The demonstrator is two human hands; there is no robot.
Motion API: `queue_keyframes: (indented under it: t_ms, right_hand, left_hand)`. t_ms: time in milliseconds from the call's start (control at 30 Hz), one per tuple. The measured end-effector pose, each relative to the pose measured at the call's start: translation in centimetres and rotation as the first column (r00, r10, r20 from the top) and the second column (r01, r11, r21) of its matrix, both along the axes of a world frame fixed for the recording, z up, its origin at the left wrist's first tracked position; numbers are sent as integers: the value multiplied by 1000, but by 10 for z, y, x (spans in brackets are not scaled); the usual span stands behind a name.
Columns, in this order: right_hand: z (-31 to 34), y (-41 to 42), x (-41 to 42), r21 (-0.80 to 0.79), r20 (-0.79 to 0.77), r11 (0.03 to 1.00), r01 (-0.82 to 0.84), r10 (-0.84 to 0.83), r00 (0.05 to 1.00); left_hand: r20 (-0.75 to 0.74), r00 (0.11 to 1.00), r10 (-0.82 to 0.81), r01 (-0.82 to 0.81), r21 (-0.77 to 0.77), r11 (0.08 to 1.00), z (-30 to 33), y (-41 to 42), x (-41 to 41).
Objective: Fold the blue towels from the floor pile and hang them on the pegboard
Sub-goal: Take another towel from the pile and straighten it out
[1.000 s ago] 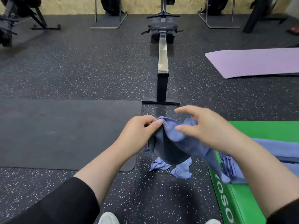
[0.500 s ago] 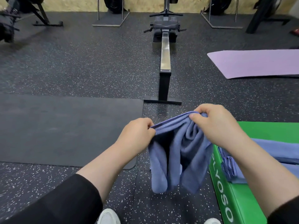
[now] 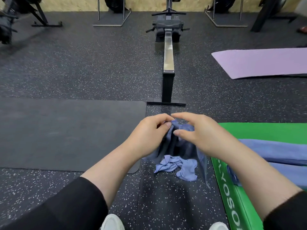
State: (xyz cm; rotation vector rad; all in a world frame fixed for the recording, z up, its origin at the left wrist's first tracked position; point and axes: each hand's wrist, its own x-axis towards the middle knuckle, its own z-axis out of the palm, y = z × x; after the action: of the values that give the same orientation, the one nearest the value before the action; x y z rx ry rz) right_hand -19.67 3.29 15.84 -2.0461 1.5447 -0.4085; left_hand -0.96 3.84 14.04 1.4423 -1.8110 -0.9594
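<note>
Vs 0.5 s ago: hands now close together, towel (image 3: 174,146) bunched up between them, no longer stretched out & hanging flat. Left hand (image 3: 149,131) fingers curled, pinching towel's top edge. Right hand (image 3: 197,131) just beside it, fingers bent over the cloth, thumb under; touching it, firm grip or not – can't tell. Towel held in air above floor pile (image 3: 177,166) of blue towels. More blue towels (image 3: 272,151) lie on green box (image 3: 259,131) at right. Speckled floor (image 3: 83,63), black mat (image 3: 66,130) left, rower (image 3: 168,52) ahead, purple mat (image 3: 262,62) far right.
</note>
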Motion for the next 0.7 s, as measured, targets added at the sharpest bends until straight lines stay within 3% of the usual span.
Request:
queue_keyframes:
  t_ms: [167, 367, 467, 567, 700]
  right_hand:
    - [-5, -4, 5, -74, 35, 996, 52, -50, 998]
    - [-1, -9, -8, -96, 20, 956, 277, -276, 961]
    - [-2, -12, -15, -58, -13, 956, 289, -290, 957]
    - [-2, -8, -12, 0, -19, 991, 132, -132, 991]
    - [-2, -2, 3, 8, -12, 1000, 8, -8, 1000]
  left_hand:
    - [20, 1000, 12, -12, 3, 1000, 2, 0, -2]
    - [397, 902, 173, -205, 42, 978, -5, -1, 16]
    - [305, 928, 215, -244, 61, 968, -3, -3, 20]
    - [130, 986, 108, -120, 86, 989, 5, 2, 14]
    - [48, 999, 21, -23, 48, 999, 10, 7, 2]
